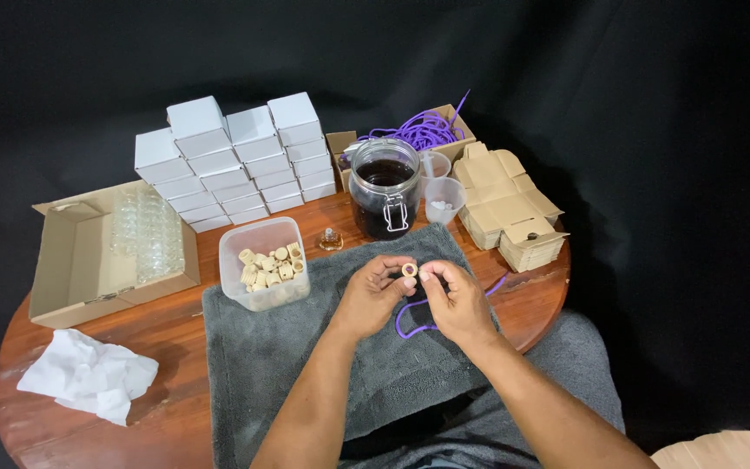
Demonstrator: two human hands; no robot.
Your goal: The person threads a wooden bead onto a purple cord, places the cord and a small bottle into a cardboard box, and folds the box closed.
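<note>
Pinching wooden cap [409,270] between fingers of left hand [373,295] and right hand [460,300]

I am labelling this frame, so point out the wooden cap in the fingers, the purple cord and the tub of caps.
wooden cap [410,270], head view, on its round top face.
purple cord [411,322], head view, on the loop over the towel.
tub of caps [258,234], head view, on its far rim.

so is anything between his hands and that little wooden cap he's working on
Nothing visible. The left hand and right hand both pinch the wooden cap directly at the fingertips, above the grey towel. The purple cord hangs below the right hand, not between them.
</note>
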